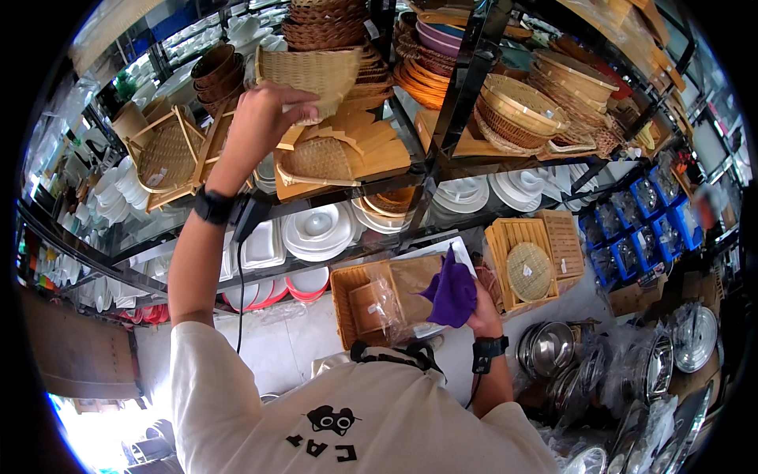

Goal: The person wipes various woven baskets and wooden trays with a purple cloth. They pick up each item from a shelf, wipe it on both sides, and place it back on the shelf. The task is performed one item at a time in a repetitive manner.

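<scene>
My left hand (268,118) reaches up to the shelf and grips a woven bamboo scoop (312,71) by its lower edge, thumb along the near side. The scoop is tilted up, in front of stacked brown wicker baskets (322,24). Below it, a second flat woven scoop (316,162) lies on light wooden boards (379,150). In my right hand (483,314), held low in front of the shelving, is a bunched purple cloth (453,292). The fingers behind the cloth are partly hidden.
White plates (316,233) fill the lower shelf. Round bamboo baskets (521,107) stand right of a black shelf post (466,87). On the floor side are a wicker box (347,316), a wooden crate (521,237), blue bins (643,197) and metal pans (549,347).
</scene>
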